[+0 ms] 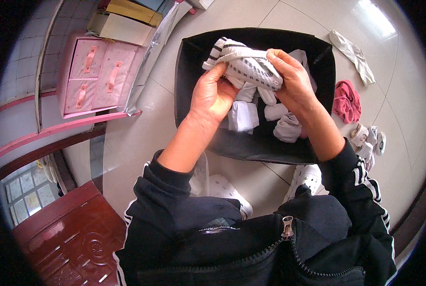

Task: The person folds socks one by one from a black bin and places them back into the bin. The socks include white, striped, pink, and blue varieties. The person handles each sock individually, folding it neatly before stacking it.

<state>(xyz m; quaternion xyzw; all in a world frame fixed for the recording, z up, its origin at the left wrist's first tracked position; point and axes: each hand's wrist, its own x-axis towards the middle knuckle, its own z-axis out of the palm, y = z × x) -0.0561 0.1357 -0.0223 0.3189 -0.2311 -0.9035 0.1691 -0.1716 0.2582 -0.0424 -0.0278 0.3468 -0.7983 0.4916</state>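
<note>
A white sock with black stripes and dashes (250, 66) is stretched between my two hands above a black fabric storage box (256, 150). My left hand (214, 89) grips its striped end, thumb on top. The fingers of my right hand (293, 78) pinch its other end at an edge. Inside the box under my hands lie several folded or rolled white socks, among them a squarish white one (243, 116) and a bunched one (287, 128). My hands and the held sock hide part of the box's contents.
On the tiled floor right of the box lie a long white sock (352, 57), a crumpled pink cloth item (347, 102) and a small group of socks (367, 143). A pink drawer unit (98, 75) stands at the left, a red wooden piece of furniture (73, 239) at the lower left.
</note>
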